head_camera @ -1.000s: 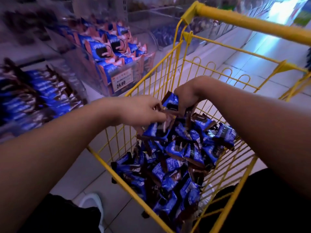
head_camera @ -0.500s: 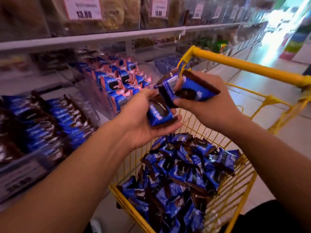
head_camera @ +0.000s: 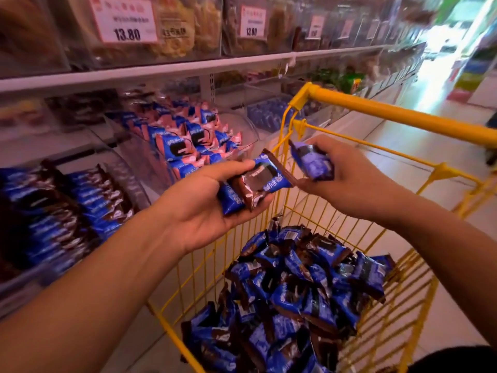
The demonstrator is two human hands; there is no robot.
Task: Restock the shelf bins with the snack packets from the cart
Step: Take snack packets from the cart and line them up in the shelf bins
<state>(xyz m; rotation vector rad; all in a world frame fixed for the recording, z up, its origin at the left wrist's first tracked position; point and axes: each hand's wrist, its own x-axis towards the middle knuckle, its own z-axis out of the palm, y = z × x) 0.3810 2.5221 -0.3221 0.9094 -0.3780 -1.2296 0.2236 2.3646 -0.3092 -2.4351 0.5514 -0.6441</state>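
My left hand (head_camera: 199,208) is palm up above the cart's left edge and holds a small stack of blue-and-brown snack packets (head_camera: 255,184) between thumb and fingers. To its right, my right hand (head_camera: 347,179) grips another blue packet (head_camera: 313,162) and touches the corner of the stack. Below both hands, the yellow wire cart (head_camera: 376,111) holds a heap of several like packets (head_camera: 295,292). At the left, a clear shelf bin (head_camera: 129,181) is lined with rows of the same blue-brown packets (head_camera: 67,208).
A neighbouring clear bin holds blue-and-pink packets (head_camera: 185,141). The upper shelf (head_camera: 188,68) carries bins of other snacks with 13.80 price tags (head_camera: 126,22). Further bins run along the aisle behind the cart. Tiled floor (head_camera: 403,146) stretches to the right.
Both hands lifted out of the cart with packets. The right hand passed a packet onto the stack in my left palm, then drew apart to the right. My view rose toward the shelves.
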